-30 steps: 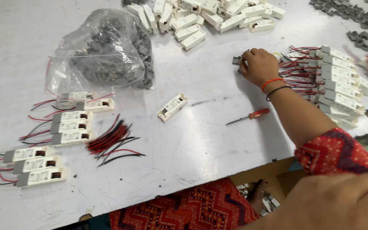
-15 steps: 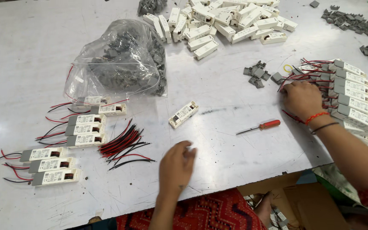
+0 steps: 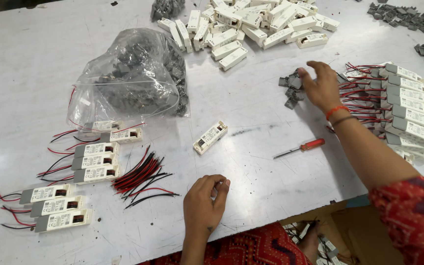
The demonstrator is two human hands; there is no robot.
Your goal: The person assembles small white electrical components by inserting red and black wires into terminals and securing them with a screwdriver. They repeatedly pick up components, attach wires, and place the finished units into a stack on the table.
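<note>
Two bare hands are over a white table (image 3: 35, 59). Right hand (image 3: 320, 87), at about 2 o'clock in the view, lies palm down with fingers spread wide, fingertips touching a small cluster of grey clips (image 3: 290, 88); nothing is gripped. Just beyond that wrist, at 3 o'clock, a stack of white boxes with red and black wires (image 3: 408, 118) lies in rows.

Left hand (image 3: 203, 203), at 6 o'clock near the table edge, is loosely curled, fingers (image 3: 220, 189) drawn close to the thumb. Whether it pinches anything cannot be told.

A single white box (image 3: 210, 137) lies alone at centre, apart from both hands. A red-handled screwdriver (image 3: 300, 147) lies at its 3 o'clock, between the two hands, untouched.

A bundle of loose red and black wires (image 3: 143, 179) lies just at 9 o'clock of the left hand. Further at 9 o'clock, wired boxes (image 3: 96, 162) sit in neat rows. A clear plastic bag of grey parts (image 3: 133, 78) stands at 10 o'clock. A heap of plain white boxes (image 3: 251, 24) occupies 12 o'clock.
</note>
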